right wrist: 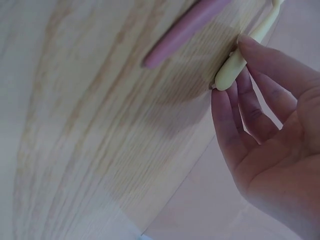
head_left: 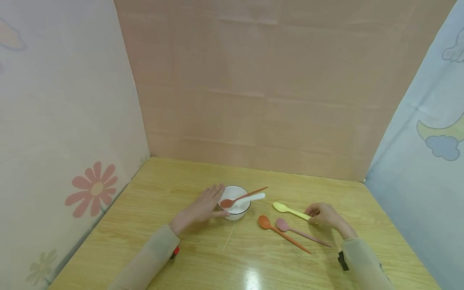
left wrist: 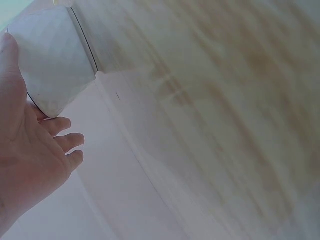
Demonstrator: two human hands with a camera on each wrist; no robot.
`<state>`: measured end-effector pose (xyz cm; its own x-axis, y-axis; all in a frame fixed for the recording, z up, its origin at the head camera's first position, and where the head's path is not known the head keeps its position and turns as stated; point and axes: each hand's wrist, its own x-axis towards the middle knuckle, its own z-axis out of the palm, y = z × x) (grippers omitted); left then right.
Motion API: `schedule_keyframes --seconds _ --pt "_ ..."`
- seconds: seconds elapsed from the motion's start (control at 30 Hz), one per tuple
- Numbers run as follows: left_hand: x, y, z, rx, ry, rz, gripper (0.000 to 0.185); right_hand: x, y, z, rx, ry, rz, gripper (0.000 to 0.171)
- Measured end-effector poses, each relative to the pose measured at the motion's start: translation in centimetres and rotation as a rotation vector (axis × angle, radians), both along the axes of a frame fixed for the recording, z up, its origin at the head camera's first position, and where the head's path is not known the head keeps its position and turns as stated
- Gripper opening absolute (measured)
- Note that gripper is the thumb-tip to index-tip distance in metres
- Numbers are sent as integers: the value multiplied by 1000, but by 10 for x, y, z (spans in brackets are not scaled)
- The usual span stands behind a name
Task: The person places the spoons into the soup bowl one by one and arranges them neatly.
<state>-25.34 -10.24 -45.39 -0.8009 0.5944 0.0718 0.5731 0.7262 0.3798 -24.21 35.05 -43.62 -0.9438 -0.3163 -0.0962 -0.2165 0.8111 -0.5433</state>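
Observation:
A white bowl (head_left: 236,216) with a dark rim stands near the middle of the table. My left hand (head_left: 206,205) rests against its left side, thumb at the front and fingers extended towards the back; the left wrist view shows the thumb touching the bowl's wall (left wrist: 50,55). In the bowl lie a white spoon (head_left: 258,196) and a reddish-brown spoon (head_left: 227,203), handles leaning over the right rim. On the right, my right hand (head_left: 326,216) pinches the handle end of a yellow spoon (head_left: 290,210), as the right wrist view (right wrist: 235,70) shows.
An orange spoon (head_left: 286,235) and a pink spoon (head_left: 304,233) lie on the wooden table (head_left: 203,262) in front of the yellow one. A plain tan cloth (head_left: 253,88) hangs behind the table, with patterned cloths (head_left: 65,100) at both sides.

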Motion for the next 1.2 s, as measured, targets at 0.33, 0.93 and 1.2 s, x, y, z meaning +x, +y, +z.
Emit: schedule_keyframes --seconds 0.33,0.93,1.2 --pt "2 0 0 1 -7 -2 97 2 2 3 14 8 7 21" --pt "1 0 2 0 -9 1 98 1 6 19 49 29 3 23" --pt "1 -1 2 -5 -1 3 98 0 6 33 84 77 29 22"
